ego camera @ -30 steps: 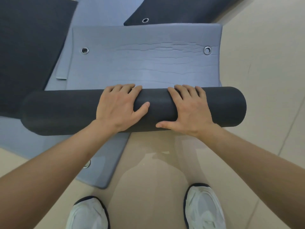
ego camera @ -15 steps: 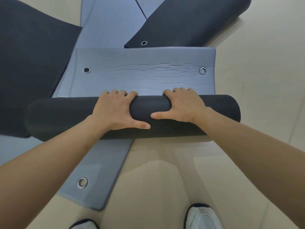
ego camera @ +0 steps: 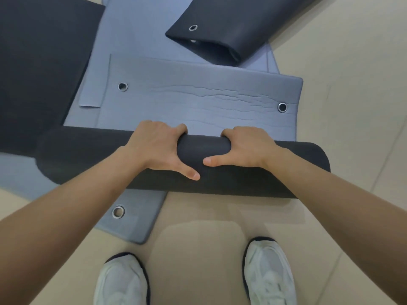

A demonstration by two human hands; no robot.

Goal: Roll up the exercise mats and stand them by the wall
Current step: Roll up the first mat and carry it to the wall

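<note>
Rolled mat (ego camera: pixel 275 168), dark grey, lies crosswise through the middle of the frame on the beige tiled floor (ego camera: pixel 352 62); its right end sits centre-right and its left end is blurred near the left edge. Left hand (ego camera: pixel 158 148) and right hand (ego camera: pixel 248 148) are both on top of the roll near its middle, close together, not touching. On both hands the fingers curl over the far side of the roll and grip it, with the fingertips hidden behind it. Thumbs are splayed on the near face, pointing at each other, tips just apart. Flat tail (ego camera: pixel 198 102), blue-grey face up, comes out from the far side of the roll toward the top of the frame, wrinkled across its width. It has one grommet (ego camera: pixel 122 86) near its far left corner and a second grommet (ego camera: pixel 282 107) near its right edge. Blue-grey mat (ego camera: pixel 136 227) lies under the roll, lower left of centre, rounded corner showing. Dark mat (ego camera: pixel 44 62) lies flat in the upper left. Folded dark mat (ego camera: pixel 231 29) sits in the upper right, on top of the blue-grey layers. Left shoe (ego camera: pixel 123 282) and right shoe (ego camera: pixel 268 276), both white, are at the bottom edge, toes toward the roll and apart from it.
</note>
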